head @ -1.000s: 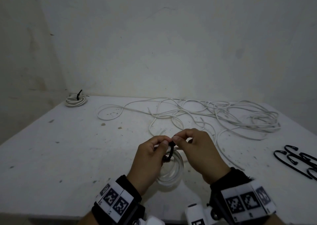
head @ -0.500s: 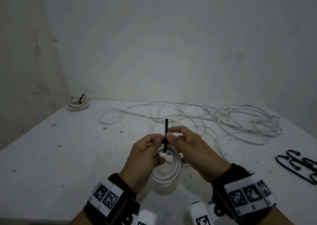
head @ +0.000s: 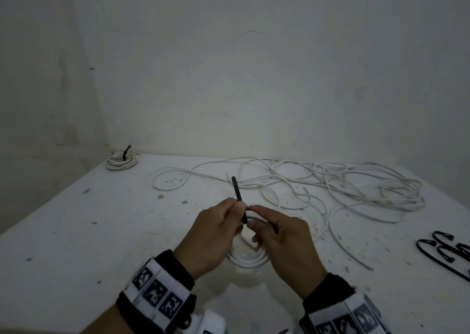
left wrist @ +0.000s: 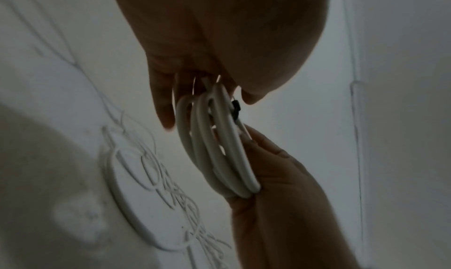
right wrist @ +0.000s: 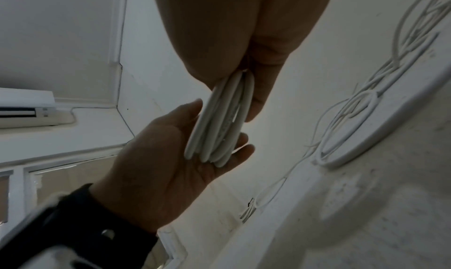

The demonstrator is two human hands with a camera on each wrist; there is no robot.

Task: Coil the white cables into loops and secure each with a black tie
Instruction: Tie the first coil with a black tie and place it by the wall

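Above the middle of the white table (head: 76, 244), both hands hold a small coil of white cable (head: 248, 261). A black tie (head: 237, 191) goes round the top of the coil, its tail sticking up and leaning left. My left hand (head: 236, 206) pinches the tie between thumb and forefinger. My right hand (head: 251, 215) pinches the coil just beside it. In the left wrist view the tie's head (left wrist: 235, 109) sits against the coil (left wrist: 214, 148), with the right hand's fingers (left wrist: 280, 176) under it. The right wrist view shows the coil (right wrist: 219, 122) edge-on.
A tied coil (head: 120, 161) lies in the far left corner by the wall. Loose white cable (head: 343, 183) sprawls across the back and right of the table. Several spare black ties (head: 447, 252) lie at the right edge.
The tie was bent in a loop between my fingertips a second ago. Its tail now stands pulled out straight above my hands and leans left.
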